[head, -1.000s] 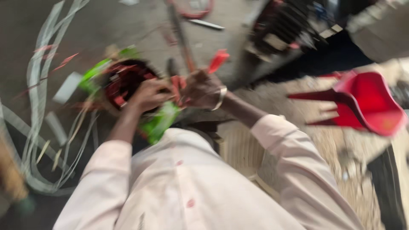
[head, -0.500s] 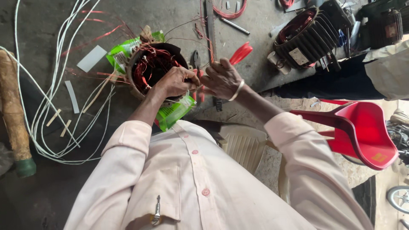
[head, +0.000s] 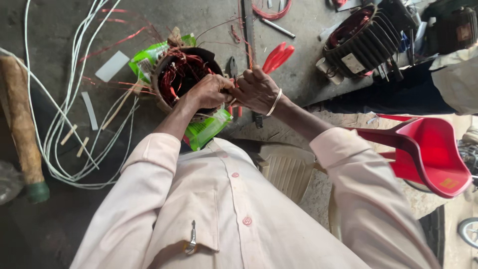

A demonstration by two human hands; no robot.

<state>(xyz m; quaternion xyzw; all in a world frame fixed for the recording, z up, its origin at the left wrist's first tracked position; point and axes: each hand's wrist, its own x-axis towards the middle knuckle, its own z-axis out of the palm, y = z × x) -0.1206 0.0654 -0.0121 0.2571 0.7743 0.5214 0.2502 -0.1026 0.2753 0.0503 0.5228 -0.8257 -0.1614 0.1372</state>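
Hands shifted slightly right of where they were half a second back, grip unchanged. Left hand (head: 211,92) curled over rim of motor stator (head: 186,77), fingers closed on copper winding wires. Right hand (head: 259,89) fisted just beside it, pinching wire ends; knuckles touching left. Stator sits on green plastic bag (head: 206,130) on concrete floor (head: 50,45). Red-handled pliers (head: 278,56) just beyond right hand. White cable loops (head: 59,124) to left.

Just one cam, strapped to my head, looking steeply down over my chest and shirt (head: 224,219) at the floor (head: 45,30). It's close in: my hands (head: 234,92) sit upper middle, arms filling the lower frame. No second view.
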